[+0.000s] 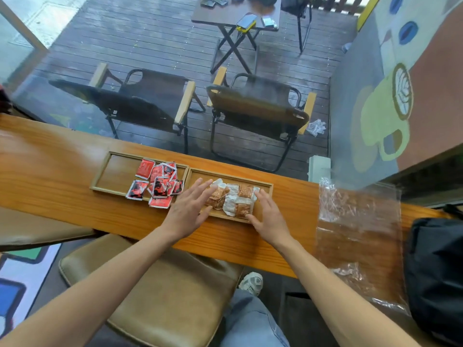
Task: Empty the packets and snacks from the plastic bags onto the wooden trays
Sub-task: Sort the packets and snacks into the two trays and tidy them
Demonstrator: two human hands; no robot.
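Note:
Two wooden trays lie side by side on the counter. The left tray [112,176] holds several red and black packets [157,185] bunched at its right end, some spilling over the front rim. The right tray [265,189] holds several wrapped brown snacks [238,200]. My left hand [189,209] lies flat with straight fingers against the left side of the snack pile. On the pile's right side is my right hand [266,216], fingers straight, thumb touching the nearest snack. An empty clear plastic bag [358,226] lies flat on the counter to the right.
The wooden counter [50,169] runs across the view against a window. A black bag [436,271] sits at its right end beside the plastic. A tan padded stool [155,291] stands below the counter. Folding chairs and a table are outside.

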